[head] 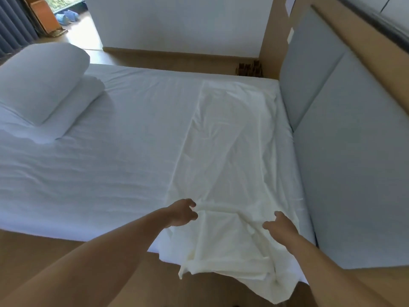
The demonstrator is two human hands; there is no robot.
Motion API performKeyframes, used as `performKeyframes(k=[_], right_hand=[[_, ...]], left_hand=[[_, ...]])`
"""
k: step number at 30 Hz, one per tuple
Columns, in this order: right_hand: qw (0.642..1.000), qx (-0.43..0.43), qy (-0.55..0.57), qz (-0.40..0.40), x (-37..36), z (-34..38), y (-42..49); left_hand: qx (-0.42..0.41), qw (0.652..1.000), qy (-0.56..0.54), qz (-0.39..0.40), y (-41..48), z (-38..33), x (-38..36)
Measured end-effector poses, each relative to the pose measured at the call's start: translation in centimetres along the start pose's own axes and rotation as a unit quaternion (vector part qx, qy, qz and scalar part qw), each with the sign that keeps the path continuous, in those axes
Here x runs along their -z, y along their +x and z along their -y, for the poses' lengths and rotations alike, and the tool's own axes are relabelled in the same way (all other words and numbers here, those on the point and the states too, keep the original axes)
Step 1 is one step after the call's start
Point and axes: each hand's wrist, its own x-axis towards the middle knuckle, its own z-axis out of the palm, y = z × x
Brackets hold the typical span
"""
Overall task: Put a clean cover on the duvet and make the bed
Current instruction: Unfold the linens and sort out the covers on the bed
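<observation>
Early stage: the cream duvet cover (232, 151) is lying unfilled under both hands. The left hand (182, 212) is curling at a fold, pinching or not I cannot tell; the right hand (280, 226) is spreading loosely. The folded duvet (88, 94) is waiting far left, under 1 pillow (42, 83).

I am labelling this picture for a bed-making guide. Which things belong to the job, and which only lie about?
Job: crumpled cream-white fabric cover; plump white pillow; folded white bedding under it, perhaps the duvet; white-sheeted bed.
Lying about: blue soft items on the far floor; orange-brown wooden board beside them; small dark-brown object by the grey padded headboard.
</observation>
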Motion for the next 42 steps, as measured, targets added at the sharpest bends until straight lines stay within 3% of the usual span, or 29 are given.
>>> performKeyframes(k=[7,13,15,19,21,23,25,26,29,32,38,42], right_hand=[[0.992,-0.079,0.021,-0.099,0.6,-6.3,5.5],[0.993,-0.114,-0.019,-0.007,-0.2,-11.1,9.8],[0.997,-0.069,-0.033,-0.003,-0.6,-10.0,9.5],[0.991,0.129,-0.023,-0.019,-2.1,-4.6,6.2],[0.98,0.197,0.001,-0.007,-2.8,-2.5,4.2],[0.972,0.211,0.094,0.046,-3.0,-1.1,3.3],[0.965,0.182,0.175,0.069,-2.6,-0.2,3.6],[0.969,0.165,0.177,0.042,-2.4,-0.2,4.3],[0.991,0.062,0.089,-0.079,-2.0,-1.8,7.5],[0.994,-0.062,0.042,-0.084,-2.1,-4.6,9.8],[0.977,-0.117,0.066,-0.164,-2.8,-8.3,11.3],[0.971,-0.146,0.149,-0.117,-2.6,-10.0,12.1]], left_hand=[[-0.045,0.999,0.018,0.019,6.3,-7.0,-6.7],[-0.022,0.997,-0.011,0.067,10.1,-12.8,-11.8],[-0.014,0.996,-0.036,0.086,10.7,-14.4,-12.6],[0.059,0.98,-0.154,0.112,11.5,-16.6,-12.3],[0.07,0.986,-0.117,0.098,11.9,-16.9,-11.4],[0.077,0.993,-0.079,0.046,11.9,-16.5,-10.2],[0.086,0.991,-0.107,-0.007,12.3,-15.4,-8.9],[0.083,0.986,-0.143,-0.022,12.7,-14.6,-8.1],[0.086,0.968,-0.233,-0.032,13.7,-12.0,-6.1],[0.092,0.966,-0.238,-0.037,15.0,-9.6,-5.4],[0.115,0.944,-0.303,-0.06,16.5,-8.4,-6.4],[0.143,0.915,-0.372,-0.06,16.6,-8.9,-7.3]])
